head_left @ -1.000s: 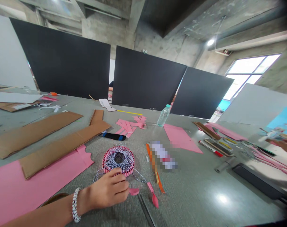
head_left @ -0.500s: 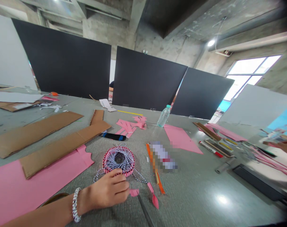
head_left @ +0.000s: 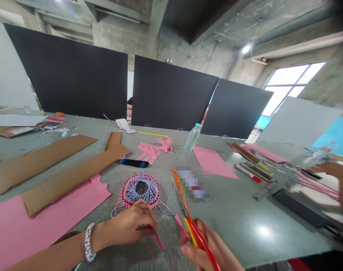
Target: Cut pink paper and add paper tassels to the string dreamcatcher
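Observation:
My left hand, with a white beaded bracelet at the wrist, is closed on a small pink paper strip that hangs down to the right. Just beyond those fingers lies a round piece wound with black-and-white cord, its rim pink. A cord runs from its right side to a pink paper tassel, partly hidden. My right hand grips a pair of scissors by red and yellow handles, blades pointing up and away, beside the tassel.
Cardboard strips and a pink sheet cover the left. Farther back are a black-handled cutter, pink scraps and a water bottle. Another person's hand is at right, beyond a black bar-shaped object.
The scissors have lifted from the pink paper, and my right hand has come into view holding them. My left hand has turned, so the strip now hangs downward.

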Available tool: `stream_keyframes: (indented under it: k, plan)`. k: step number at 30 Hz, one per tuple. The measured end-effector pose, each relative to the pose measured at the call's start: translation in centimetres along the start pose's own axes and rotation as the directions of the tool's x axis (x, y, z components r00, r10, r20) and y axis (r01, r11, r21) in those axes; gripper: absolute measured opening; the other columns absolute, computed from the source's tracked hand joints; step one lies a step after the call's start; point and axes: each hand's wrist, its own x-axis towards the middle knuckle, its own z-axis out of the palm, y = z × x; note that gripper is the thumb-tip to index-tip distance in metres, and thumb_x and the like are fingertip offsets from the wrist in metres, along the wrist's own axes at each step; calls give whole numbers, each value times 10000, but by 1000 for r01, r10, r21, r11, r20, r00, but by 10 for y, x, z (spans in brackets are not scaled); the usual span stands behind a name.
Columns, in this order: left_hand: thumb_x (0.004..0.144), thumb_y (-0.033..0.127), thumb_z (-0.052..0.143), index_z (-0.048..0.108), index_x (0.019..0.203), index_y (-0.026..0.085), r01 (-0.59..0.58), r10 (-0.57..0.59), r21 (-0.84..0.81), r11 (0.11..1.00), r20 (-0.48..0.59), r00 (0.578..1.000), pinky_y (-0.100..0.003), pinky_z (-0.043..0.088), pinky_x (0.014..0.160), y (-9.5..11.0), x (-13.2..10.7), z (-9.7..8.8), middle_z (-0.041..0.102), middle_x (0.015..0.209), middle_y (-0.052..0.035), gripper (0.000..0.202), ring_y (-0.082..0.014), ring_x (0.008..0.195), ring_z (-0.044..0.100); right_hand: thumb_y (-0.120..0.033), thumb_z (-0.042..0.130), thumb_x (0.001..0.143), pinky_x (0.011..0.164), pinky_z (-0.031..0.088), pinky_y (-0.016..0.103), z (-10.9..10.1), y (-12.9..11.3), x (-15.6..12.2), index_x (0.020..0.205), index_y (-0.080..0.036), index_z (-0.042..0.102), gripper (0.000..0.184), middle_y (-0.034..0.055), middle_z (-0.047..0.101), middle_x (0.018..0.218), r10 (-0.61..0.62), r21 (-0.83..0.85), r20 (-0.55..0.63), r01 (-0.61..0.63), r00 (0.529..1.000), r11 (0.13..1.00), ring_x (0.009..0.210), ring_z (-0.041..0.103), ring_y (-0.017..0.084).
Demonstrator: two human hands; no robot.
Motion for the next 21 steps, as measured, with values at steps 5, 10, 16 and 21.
stream_keyframes:
  k: [5,10,16,21]
  plan:
    - [849,139,524,597,838,194,36,-38,-63,997,-36,999,-291,389,805,2,2,-2,635,758,28,92,-113,771,558,-341,588,632,241,298,137,29,-15,32,832,-200,334,353,-34,542,770,29,45,89,-33,996,998,259,393,-6]
    - [874,176,500,623,894,222,-6,5,-27,1000,-29,1000,-312,373,838,2,1,-1,635,771,23,132,-113,771,558,-296,547,647,219,279,123,43,-12,40,835,-208,296,326,-81,505,644,77,13,31,-78,997,997,240,377,3]
    - [853,119,492,649,897,269,-41,41,-8,999,3,999,-334,343,897,1,-2,1,638,821,34,223,-114,819,557,-316,544,634,203,192,129,48,-9,41,811,-219,297,319,-88,523,629,117,66,-92,-111,989,992,206,325,1]
    - [813,66,501,632,923,247,26,-23,-45,999,70,997,-335,340,905,7,-1,-1,646,832,22,249,-129,840,558,-351,575,604,319,318,163,51,1,37,747,-194,370,295,-66,523,530,-6,-17,-199,2,980,1000,336,434,48]
